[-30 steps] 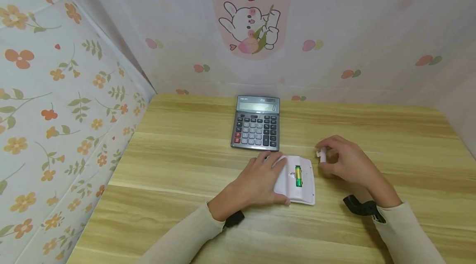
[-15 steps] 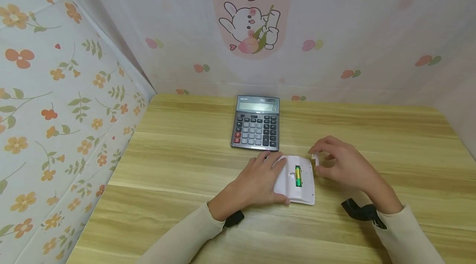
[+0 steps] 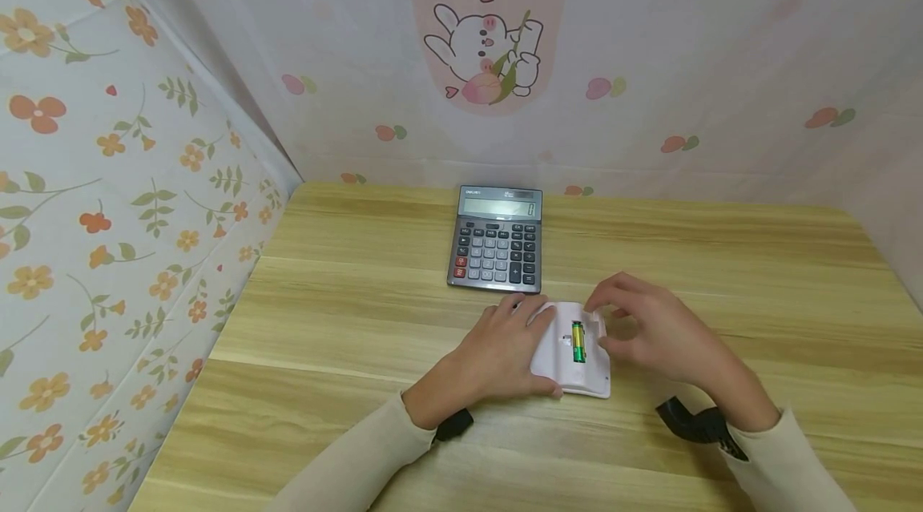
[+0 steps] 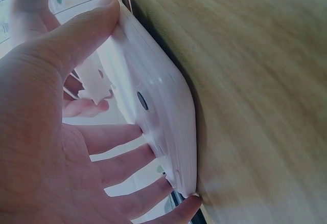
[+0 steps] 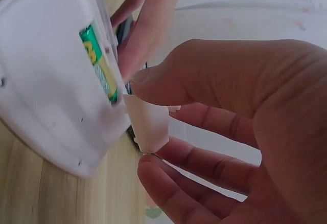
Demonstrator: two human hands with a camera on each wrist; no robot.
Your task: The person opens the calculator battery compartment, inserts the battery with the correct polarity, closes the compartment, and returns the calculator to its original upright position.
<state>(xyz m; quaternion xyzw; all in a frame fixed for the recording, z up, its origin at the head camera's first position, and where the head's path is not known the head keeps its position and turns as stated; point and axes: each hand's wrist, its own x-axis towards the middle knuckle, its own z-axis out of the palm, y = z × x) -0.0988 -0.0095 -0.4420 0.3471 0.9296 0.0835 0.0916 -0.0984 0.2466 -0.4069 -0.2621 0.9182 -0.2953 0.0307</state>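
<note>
A white device [image 3: 590,377] lies back side up on the table, a green and yellow battery [image 3: 578,342] in its uncovered compartment. Its front is hidden, so I cannot tell its kind for certain. My left hand [image 3: 505,348] grips it across the left part, thumb on the near edge and fingertips at the far edge. Between the thumb and fingers of my right hand [image 3: 659,328] is a small white battery cover [image 5: 148,124], pinched over the device's right side. In the right wrist view the cover is apart from the compartment, beside the battery's end.
A grey desk calculator [image 3: 497,239] stands face up just behind the white device, its display lit with a zero. The wooden table [image 3: 346,304] meets a printed cloth [image 3: 346,55] at the back and a floral cloth [image 3: 94,256] on the left.
My right hand has moved left with the battery cover, from beside the white device to over its right edge. My left hand and the device have stayed put.
</note>
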